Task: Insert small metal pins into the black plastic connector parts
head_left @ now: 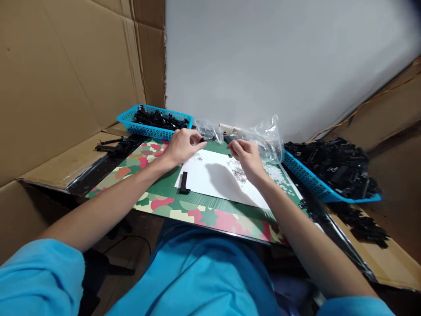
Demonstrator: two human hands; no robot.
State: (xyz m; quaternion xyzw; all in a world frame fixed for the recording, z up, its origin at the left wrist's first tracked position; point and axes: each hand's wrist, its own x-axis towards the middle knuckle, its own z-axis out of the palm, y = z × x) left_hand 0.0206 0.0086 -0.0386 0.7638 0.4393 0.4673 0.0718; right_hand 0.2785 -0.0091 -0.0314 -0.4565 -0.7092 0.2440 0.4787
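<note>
Head view shows me the board (210, 215) running to its front edge, with the right basket (307, 181) and left basket (148, 131) bounding its far sides and open room on the near half of the sheet (197, 180). The left hand (182, 145) curls its thumb and fingers about a dark bit (201, 140), and the right hand (248, 160) bunches its fingertips close, but I can't tell whether either pinches anything; the black part (184, 182) lies at the sheet's near-left corner, apart from both hands, nearer the left.
</note>
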